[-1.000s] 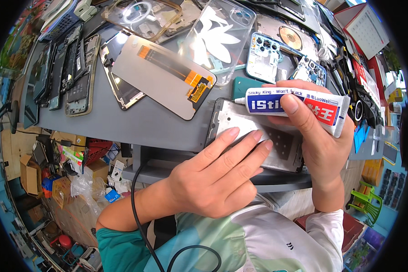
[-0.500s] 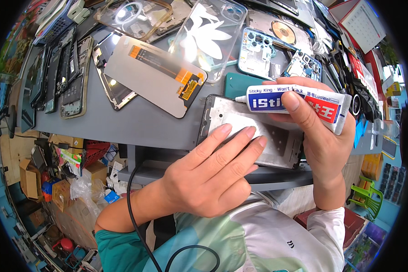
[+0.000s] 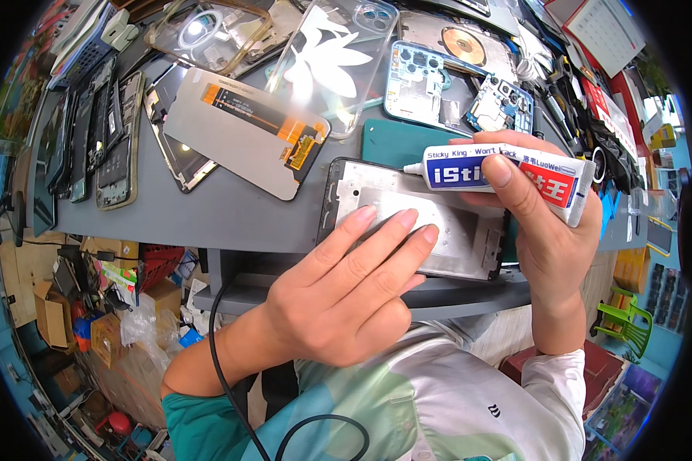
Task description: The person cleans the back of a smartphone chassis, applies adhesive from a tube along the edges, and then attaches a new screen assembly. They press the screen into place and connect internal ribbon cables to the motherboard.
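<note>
A phone mid-frame (image 3: 469, 238), silver inside with a black rim, lies at the front edge of the grey bench. My left hand (image 3: 346, 296) rests on it with outstretched fingers, the fingertips laid on its metal plate. In my right hand (image 3: 546, 223) is a white, blue and red glue tube (image 3: 455, 170), gripped between thumb and fingers. Its narrow nozzle points left, at the frame's far long edge. Whether the tip touches the rim, or any glue is coming out, I cannot make out.
Left of the frame lies a phone screen panel (image 3: 246, 138) with an orange flex cable. Beyond are a clear phone case (image 3: 334, 65), a teal mat (image 3: 392, 142) and a light-blue phone housing (image 3: 415, 84). Several dismantled phones (image 3: 119, 154) lie at far left. A black cable (image 3: 217, 338) hangs before me.
The glue tube's nozzle has moved a little to the right along the frame's far edge. The bench and its things appear shifted slightly left in view. My left hand stays on the frame.
</note>
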Demonstrator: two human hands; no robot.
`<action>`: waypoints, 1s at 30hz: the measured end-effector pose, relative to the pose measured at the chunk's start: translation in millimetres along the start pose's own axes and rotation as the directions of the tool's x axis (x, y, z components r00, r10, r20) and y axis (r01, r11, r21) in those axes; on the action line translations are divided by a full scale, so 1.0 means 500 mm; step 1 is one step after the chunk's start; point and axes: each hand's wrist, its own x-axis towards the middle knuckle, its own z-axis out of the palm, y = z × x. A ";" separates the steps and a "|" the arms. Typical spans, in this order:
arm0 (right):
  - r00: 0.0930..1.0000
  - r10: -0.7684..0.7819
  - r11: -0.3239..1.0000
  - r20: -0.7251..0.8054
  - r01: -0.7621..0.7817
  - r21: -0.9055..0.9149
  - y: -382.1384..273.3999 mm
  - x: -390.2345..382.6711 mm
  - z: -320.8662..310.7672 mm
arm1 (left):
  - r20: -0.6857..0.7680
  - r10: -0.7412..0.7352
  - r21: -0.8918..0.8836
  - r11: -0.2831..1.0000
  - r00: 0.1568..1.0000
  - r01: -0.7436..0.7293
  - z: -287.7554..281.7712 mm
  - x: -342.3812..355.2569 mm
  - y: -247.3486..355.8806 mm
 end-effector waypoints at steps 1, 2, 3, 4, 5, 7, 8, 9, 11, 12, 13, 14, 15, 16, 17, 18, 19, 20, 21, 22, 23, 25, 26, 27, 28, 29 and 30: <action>1.000 -0.003 1.000 -0.005 0.003 0.002 0.000 -0.001 0.000 | -0.001 0.003 0.000 1.000 1.000 -0.003 0.001 -0.001 -0.001; 1.000 -0.006 1.000 -0.011 0.006 0.003 0.000 -0.002 -0.001 | -0.002 0.006 0.001 1.000 1.000 -0.006 0.002 -0.002 -0.001; 1.000 -0.008 1.000 -0.011 0.008 -0.004 0.001 -0.003 -0.004 | -0.003 0.008 0.001 1.000 1.000 -0.008 0.003 -0.002 -0.002; 1.000 -0.010 1.000 -0.012 0.010 -0.011 0.002 -0.003 -0.007 | -0.004 0.010 0.002 1.000 1.000 -0.010 0.002 0.000 -0.001; 1.000 -0.012 1.000 -0.013 0.012 -0.018 0.003 -0.005 -0.010 | -0.006 0.012 0.003 1.000 1.000 -0.012 0.002 0.002 -0.001; 1.000 -0.004 1.000 -0.029 0.004 -0.006 0.003 -0.007 -0.011 | -0.006 0.014 0.002 1.000 1.000 -0.014 0.001 0.005 0.000; 0.999 -0.001 1.000 -0.036 0.001 0.001 0.003 -0.008 -0.012 | -0.005 0.013 0.000 1.000 1.000 -0.013 0.000 0.006 0.000; 0.999 -0.006 1.000 -0.033 0.006 -0.002 0.004 -0.009 -0.015 | -0.004 0.013 -0.002 1.000 1.000 -0.013 0.000 0.006 0.000; 1.000 -0.016 1.000 -0.025 0.016 -0.009 0.006 -0.012 -0.022 | -0.006 0.014 0.003 1.000 1.000 -0.014 0.001 0.005 0.000; 1.000 -0.013 1.000 -0.028 0.013 -0.005 0.008 -0.013 -0.025 | -0.008 0.014 0.006 1.000 1.000 -0.014 0.001 0.005 -0.001; 0.999 -0.010 1.000 -0.032 0.010 -0.001 0.012 -0.013 -0.027 | -0.008 0.016 0.006 1.000 1.000 -0.016 0.002 0.005 -0.001; 0.999 -0.007 1.000 -0.035 0.007 0.004 0.014 -0.014 -0.029 | -0.008 0.017 0.006 1.000 1.000 -0.017 0.002 0.006 -0.002; 0.999 -0.007 1.000 -0.045 0.007 0.003 0.013 -0.015 -0.030 | -0.007 0.018 0.006 1.000 1.000 -0.018 0.002 0.007 -0.002; 0.999 -0.007 1.000 -0.054 0.007 0.003 0.011 -0.017 -0.030 | -0.004 0.018 0.009 1.000 1.000 -0.018 0.001 0.008 -0.002; 0.998 -0.008 1.000 -0.063 0.008 0.003 0.010 -0.018 -0.031 | 0.000 0.017 0.012 1.000 1.000 -0.017 0.000 0.009 -0.001; 0.998 -0.007 1.000 -0.062 0.006 -0.003 0.010 -0.019 -0.033 | 0.004 0.017 0.015 1.000 1.000 -0.017 -0.001 0.009 -0.001; 0.998 -0.006 1.000 -0.063 0.006 -0.009 0.011 -0.020 -0.036 | 0.006 0.019 0.016 1.000 1.000 -0.020 -0.001 0.009 -0.001; 0.998 -0.006 1.000 -0.065 0.005 -0.016 0.011 -0.021 -0.039 | 0.007 0.022 0.017 1.000 1.000 -0.022 -0.001 0.009 -0.002; 0.998 -0.011 1.000 -0.064 0.009 -0.025 0.010 -0.022 -0.041 | 0.009 0.025 0.018 1.000 1.000 -0.025 0.000 0.009 -0.002; 0.998 -0.017 0.999 -0.062 0.014 -0.033 0.010 -0.022 -0.042 | 0.008 0.026 0.018 0.999 1.000 -0.026 0.000 0.008 -0.002; 0.998 -0.022 0.999 -0.059 0.020 -0.041 0.010 -0.022 -0.044 | 0.007 0.027 0.018 0.999 1.000 -0.027 0.001 0.008 -0.001; 0.998 -0.021 0.999 -0.065 0.018 -0.037 0.010 -0.025 -0.050 | 0.008 0.031 0.020 0.999 0.999 -0.031 0.001 0.009 -0.001; 0.997 -0.020 0.999 -0.069 0.017 -0.036 0.011 -0.026 -0.053 | 0.010 0.033 0.023 0.999 0.999 -0.033 0.001 0.010 -0.002; 0.997 -0.024 0.999 -0.068 0.021 -0.046 0.011 -0.027 -0.056 | 0.012 0.035 0.027 0.999 0.999 -0.035 0.000 0.010 -0.002; 0.997 -0.027 0.998 -0.067 0.023 -0.054 0.012 -0.028 -0.059 | 0.014 0.035 0.028 0.999 0.999 -0.036 0.000 0.009 -0.002; 0.997 -0.030 0.998 -0.066 0.026 -0.063 0.012 -0.029 -0.061 | 0.016 0.035 0.030 0.999 0.999 -0.036 0.001 0.008 -0.002; 0.997 -0.024 0.998 -0.075 0.020 -0.055 0.013 -0.030 -0.062 | 0.018 0.036 0.031 0.999 0.999 -0.036 0.001 0.008 -0.001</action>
